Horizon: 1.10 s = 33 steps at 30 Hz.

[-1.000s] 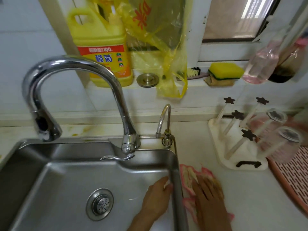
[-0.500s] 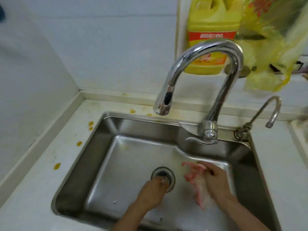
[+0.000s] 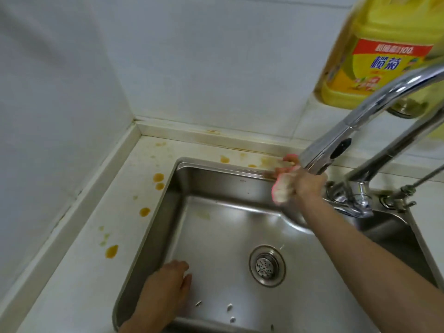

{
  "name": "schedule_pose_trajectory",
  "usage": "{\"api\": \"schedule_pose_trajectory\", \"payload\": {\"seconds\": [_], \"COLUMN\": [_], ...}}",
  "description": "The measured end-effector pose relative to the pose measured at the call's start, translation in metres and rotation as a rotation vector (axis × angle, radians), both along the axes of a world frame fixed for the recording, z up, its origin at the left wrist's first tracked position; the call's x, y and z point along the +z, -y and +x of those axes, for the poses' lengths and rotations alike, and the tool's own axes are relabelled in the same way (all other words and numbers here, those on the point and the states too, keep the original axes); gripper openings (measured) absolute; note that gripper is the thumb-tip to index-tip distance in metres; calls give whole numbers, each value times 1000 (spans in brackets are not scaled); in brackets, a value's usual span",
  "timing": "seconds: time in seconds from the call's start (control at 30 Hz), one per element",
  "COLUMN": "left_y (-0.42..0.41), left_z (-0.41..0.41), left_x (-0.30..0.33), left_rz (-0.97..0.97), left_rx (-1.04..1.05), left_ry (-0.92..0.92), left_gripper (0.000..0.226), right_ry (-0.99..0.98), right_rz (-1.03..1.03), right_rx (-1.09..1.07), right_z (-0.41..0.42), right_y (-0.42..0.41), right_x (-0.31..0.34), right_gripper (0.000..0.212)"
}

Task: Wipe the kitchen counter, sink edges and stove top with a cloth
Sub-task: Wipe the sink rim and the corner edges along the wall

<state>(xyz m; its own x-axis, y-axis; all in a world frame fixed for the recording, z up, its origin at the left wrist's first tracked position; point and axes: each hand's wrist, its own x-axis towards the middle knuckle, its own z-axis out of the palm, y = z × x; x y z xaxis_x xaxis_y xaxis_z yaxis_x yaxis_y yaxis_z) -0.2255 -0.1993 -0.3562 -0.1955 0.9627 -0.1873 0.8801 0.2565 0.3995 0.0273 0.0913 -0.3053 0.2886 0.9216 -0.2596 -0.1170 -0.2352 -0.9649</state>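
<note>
Orange-brown stains dot the white tabletop along the left rim of the stainless steel sink. The left hand rests low against the sink's left inner wall, its grip released and holding nothing. Right of it lies the round drain strainer in the basin floor. The right hand is clenched around a bunched pink cloth, pressing it on the sink's back edge, just under the chrome faucet spout. A yellow detergent jug stands on the ledge above.
</note>
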Motion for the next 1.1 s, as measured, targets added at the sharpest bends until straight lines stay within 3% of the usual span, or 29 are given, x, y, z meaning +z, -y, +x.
{"api": "schedule_pose_trajectory", "payload": {"seconds": [0.07,0.1,0.13,0.17,0.2,0.23,0.3,0.37,0.47,0.67,0.87,1.03,1.1], "left_y": [-3,-6,-11,-15,-18,-19,-17,-10,-7,-8,-7,-7,-7], "left_z": [-9,-16,-22,-29,-36,-44,-59,-69,-73,-71,-69,-67,-68], "left_x": [3,4,8,10,13,12,10,8,6,10,16,18,17], "left_rz": [121,164,178,192,202,201,182,188,238,212,186,180,175], "left_rx": [-63,-101,-136,-165,-186,-191,-207,-253,-335,-331,-329,-324,-325], "left_ry": [-92,-143,-178,-217,-240,-250,-233,-209,-227,-190,-206,-221,-230], "left_gripper": [23,25,25,24,22,19,13,10,9,22,26,30,34], "right_ry": [161,260,380,542,700,812,1120,1286,1316,1241,1232,1226,1234], "right_rz": [-77,-129,-144,-133,-95,-64,76,133,171,430,567,743,738], "right_rx": [35,104,211,318,301,232,193,314,368,691,1021,1033,930], "right_z": [6,-2,-7,-15,-26,-37,-53,-68,-112,-217,-271,-251,-226], "right_y": [-15,-8,-10,-10,-13,-11,-6,-16,-18,-4,3,-8,-21], "right_x": [3,18,22,17,12,11,-11,-40,-49,-49,-42,-48,-44], "right_gripper": [98,107,95,68,48,44,57,66,64,62,88,75,67]}}
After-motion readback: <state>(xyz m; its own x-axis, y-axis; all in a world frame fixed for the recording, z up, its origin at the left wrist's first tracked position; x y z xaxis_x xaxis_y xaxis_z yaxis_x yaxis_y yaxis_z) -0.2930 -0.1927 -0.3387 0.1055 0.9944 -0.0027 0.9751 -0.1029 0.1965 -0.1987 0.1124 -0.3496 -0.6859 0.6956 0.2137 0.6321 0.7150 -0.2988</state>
